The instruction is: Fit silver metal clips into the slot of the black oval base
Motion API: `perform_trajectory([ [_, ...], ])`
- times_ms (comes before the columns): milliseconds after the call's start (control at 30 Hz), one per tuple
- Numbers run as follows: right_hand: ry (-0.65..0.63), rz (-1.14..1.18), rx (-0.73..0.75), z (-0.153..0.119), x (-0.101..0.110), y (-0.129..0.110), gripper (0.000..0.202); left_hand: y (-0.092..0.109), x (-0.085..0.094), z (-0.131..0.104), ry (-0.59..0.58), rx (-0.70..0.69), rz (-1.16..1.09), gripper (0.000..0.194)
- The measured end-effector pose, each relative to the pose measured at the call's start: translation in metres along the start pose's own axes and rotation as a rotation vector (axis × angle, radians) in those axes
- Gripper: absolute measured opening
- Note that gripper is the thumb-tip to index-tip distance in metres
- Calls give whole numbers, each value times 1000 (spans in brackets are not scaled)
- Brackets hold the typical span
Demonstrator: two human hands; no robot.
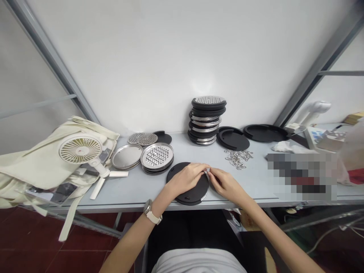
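Note:
A black round disc (196, 190) with a thin metal rim showing at its right lies at the table's front edge. My left hand (187, 176) rests over it with bent fingers, their tips gathered at its upper right edge. Close against those fingertips, my right hand (223, 184) is closed in a pinch. A small shiny metal piece (206, 171) shows between the two hands; it looks like the small metal clips (238, 158) piled beyond my right hand. Its exact shape is hidden by the fingers.
A tall stack of black and metal discs (205, 127) stands by the wall. Round metal grater plates (157, 156) and plain metal plates (126, 156) lie left. Black round holders (234, 139) sit behind the clips. A small white fan (80, 149) rests on a cream bag (40, 159).

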State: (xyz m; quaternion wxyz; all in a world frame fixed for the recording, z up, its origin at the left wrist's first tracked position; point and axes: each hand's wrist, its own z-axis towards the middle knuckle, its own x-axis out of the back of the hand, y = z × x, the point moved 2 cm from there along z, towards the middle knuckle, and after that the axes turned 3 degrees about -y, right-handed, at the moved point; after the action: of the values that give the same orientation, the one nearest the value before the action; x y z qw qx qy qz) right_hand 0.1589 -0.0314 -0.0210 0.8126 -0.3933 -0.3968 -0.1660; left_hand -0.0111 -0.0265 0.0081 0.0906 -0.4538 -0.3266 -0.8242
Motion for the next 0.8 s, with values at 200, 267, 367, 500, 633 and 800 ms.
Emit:
perform_trajectory([
  [200, 8, 10, -3, 1, 1, -2, 23, 1, 0, 0, 4, 10, 58, 30],
  [267, 22, -31, -11, 1, 1, -1, 24, 2, 0, 0, 38, 41, 112, 29],
  [367, 55, -79, -30, 1, -2, 2, 25, 1, 1, 0, 83, 84, 152, 27],
  [500, 49, -60, -57, 1, -4, 4, 22, -1, -2, -1, 68, 94, 76, 31],
  [633, -24, -47, -53, 1, -4, 3, 15, 0, -5, -1, 46, 96, 2, 42],
  [800, -81, -80, -63, 1, -2, 2, 20, 2, -3, -1, 32, 87, 52, 41],
])
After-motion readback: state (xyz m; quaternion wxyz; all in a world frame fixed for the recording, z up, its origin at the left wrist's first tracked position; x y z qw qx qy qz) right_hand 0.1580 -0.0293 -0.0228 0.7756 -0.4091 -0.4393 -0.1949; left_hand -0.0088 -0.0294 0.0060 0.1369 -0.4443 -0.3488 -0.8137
